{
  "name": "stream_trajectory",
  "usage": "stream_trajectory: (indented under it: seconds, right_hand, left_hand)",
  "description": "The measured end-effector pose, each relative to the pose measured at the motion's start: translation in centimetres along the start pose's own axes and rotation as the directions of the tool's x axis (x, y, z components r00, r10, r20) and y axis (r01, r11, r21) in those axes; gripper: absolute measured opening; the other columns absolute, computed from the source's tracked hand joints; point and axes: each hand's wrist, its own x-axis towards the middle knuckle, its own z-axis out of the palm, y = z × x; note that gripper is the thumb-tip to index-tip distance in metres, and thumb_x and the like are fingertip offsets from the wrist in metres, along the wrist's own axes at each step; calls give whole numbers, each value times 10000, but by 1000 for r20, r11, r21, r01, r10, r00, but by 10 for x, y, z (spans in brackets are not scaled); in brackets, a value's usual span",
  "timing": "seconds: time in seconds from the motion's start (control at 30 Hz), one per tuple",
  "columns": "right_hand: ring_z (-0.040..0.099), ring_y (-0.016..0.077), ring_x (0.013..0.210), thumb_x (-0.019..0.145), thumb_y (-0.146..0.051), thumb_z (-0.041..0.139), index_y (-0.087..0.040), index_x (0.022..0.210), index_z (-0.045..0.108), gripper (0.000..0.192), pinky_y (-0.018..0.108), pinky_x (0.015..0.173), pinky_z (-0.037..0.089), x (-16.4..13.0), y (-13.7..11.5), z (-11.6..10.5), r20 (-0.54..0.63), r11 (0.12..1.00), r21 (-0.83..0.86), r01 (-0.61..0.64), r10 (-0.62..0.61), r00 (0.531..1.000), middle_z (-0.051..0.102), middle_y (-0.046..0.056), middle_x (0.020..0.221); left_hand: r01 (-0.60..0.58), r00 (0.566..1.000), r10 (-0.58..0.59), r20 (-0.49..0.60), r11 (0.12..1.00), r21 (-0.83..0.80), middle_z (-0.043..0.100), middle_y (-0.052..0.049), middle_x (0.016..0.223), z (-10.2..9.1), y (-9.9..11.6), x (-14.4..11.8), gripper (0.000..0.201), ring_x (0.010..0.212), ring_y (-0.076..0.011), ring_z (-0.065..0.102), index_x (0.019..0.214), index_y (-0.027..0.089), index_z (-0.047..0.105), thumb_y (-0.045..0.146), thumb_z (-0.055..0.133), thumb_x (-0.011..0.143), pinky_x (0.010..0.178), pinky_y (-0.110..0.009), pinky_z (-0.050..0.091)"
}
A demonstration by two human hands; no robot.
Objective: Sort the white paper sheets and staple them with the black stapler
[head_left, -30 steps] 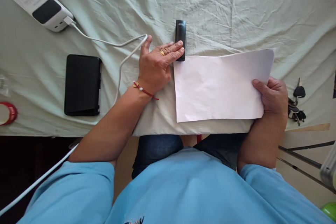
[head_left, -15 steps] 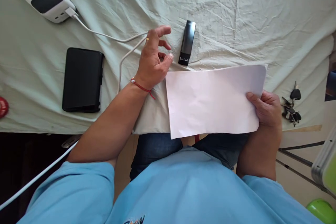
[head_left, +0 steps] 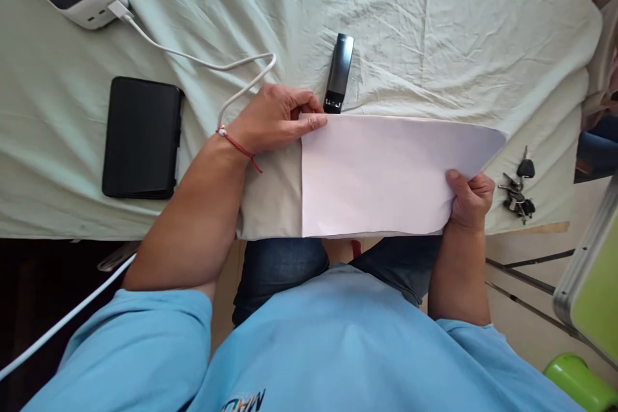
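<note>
Head view: a white sheet of paper [head_left: 381, 174] lies across the near edge of the cloth-covered table [head_left: 434, 26], held at both ends. The left hand [head_left: 275, 119] pinches the sheet's far-left corner, thumb and forefinger closed on the edge, the other fingers curled under. The right hand [head_left: 467, 199] grips the right end at about four o'clock of the sheet, fingers folded shut around it; whether the thumb lies above or below the paper cannot be told from this angle. A black stapler [head_left: 338, 73] lies at twelve o'clock of the left hand, just beside the sheet's far edge and apart from the fingers. In my judgement the sheet is best handled with both pinches kept light and level, so that the edges stay square and the paper does not crease. A white cable [head_left: 203, 64] and a black case [head_left: 140, 136] lie at nine o'clock; keys [head_left: 517, 190] lie at three o'clock.
</note>
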Motion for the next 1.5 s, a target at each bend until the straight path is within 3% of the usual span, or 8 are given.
stream_trajectory:
  seconds: [0.43,0.63,0.9,1.07,1.13,1.3,1.4,1.5]
  right_hand:
    - [669,238,836,771,-857,940,-298,805,676,618,385,743,618,8,-5,5,40,972,-233,5,5,999,672,16,813]
    - [639,212,809,767,-844,949,-290,836,683,619,368,738,605,10,-6,7,31,978,-210,9,-2,1000,679,12,846]
    - [566,187,777,802,-783,969,-288,818,617,608,327,686,530,9,-4,9,35,983,-176,53,-47,998,606,-10,807]
    - [547,193,775,764,-798,963,-293,825,653,596,348,708,537,11,-6,11,23,983,-179,34,-31,999,624,1,830]
    - [562,193,787,762,-783,969,-288,849,686,577,350,728,550,12,-6,12,21,987,-155,43,-40,999,649,8,853]
    - [676,242,925,811,-793,906,-285,950,749,550,397,832,615,13,-6,12,22,976,-213,46,-42,999,740,51,983]
    - [713,261,1004,816,-783,891,-276,967,768,543,415,901,638,14,-5,11,19,974,-224,39,-36,999,763,59,1001]
    - [716,245,1003,809,-728,923,-261,961,788,510,405,938,643,15,-3,10,1,984,-171,45,-46,999,782,55,1001]
  left_hand:
    - [-22,1000,23,11,993,-118,732,-6,783,-3,-24,1,313,755,-204,683,939,258,822,551,927,903,722,-382,601]
    - [15,1000,-11,23,980,-199,763,-38,835,-8,-30,1,333,872,-277,761,955,260,837,550,967,856,800,-456,657]
    - [39,999,-43,-24,991,-128,514,3,639,-8,-21,2,540,841,-229,673,728,235,693,680,841,996,769,-393,563]
    - [100,990,-71,120,962,-253,711,0,797,-10,-26,3,560,892,-250,673,1027,296,809,733,1048,770,848,-467,598]
    - [110,988,-77,131,959,-262,687,5,761,-10,-29,4,616,833,-238,651,980,295,779,752,1087,706,811,-470,597]
    - [51,999,-47,26,980,-194,521,26,613,-8,-30,5,611,760,-176,508,770,273,683,797,984,859,717,-382,551]
    - [12,1000,-11,7,976,-216,479,16,563,-7,-29,4,595,828,-208,575,733,285,666,774,910,968,763,-383,587]
    - [23,997,-1,76,958,-286,619,8,662,-9,-30,4,560,874,-244,672,846,284,699,757,996,890,811,-435,645]
